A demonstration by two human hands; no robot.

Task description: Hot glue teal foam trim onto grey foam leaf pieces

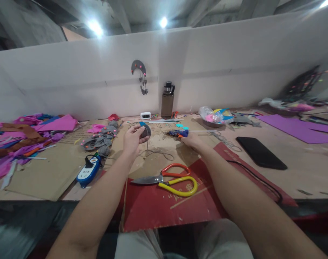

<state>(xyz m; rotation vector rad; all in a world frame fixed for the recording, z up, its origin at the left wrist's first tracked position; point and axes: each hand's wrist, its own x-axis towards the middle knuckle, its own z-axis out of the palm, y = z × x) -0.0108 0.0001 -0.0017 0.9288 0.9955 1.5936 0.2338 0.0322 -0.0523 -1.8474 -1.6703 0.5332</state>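
Observation:
My left hand pinches a dark grey piece with a curved edge, bright blue at its upper end. A strand of grey yarn hangs from it to the cardboard. My right hand is closed round a blue glue gun with an orange trigger, its nozzle toward the left hand but apart from the grey piece. A pale stick extends right from the gun's rear. Between my forearms, large scissors with red and yellow handles lie on red cardboard.
At left are a power strip, grey yarn-wrapped pieces and colourful felt scraps. A bottle and small white clock stand behind. At right lie a black phone, cable and purple sheets.

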